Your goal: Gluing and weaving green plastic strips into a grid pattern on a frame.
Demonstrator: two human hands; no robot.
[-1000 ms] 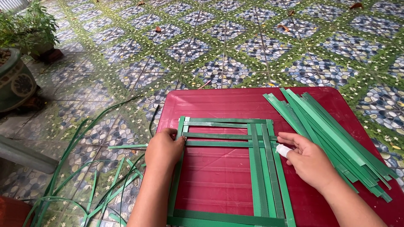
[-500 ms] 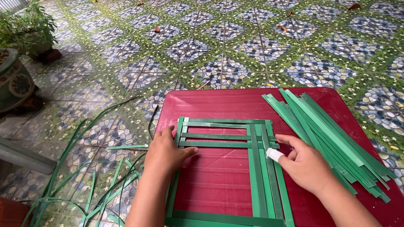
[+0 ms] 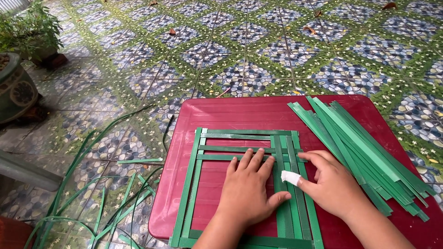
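Your left hand (image 3: pixel 249 191) lies flat, fingers spread, on the woven green strip frame (image 3: pixel 240 152) in the middle of the red surface (image 3: pixel 240 113). Your right hand (image 3: pixel 332 184), its grip loose with a bandaged thumb, presses the frame's upright strips. Loose green strips (image 3: pixel 360 143) lie just right.

Both hands (image 3: pixel 290 189) press flat on green woven strips (image 3: pixel 240 150) atop red table (image 3: pixel 258 113).
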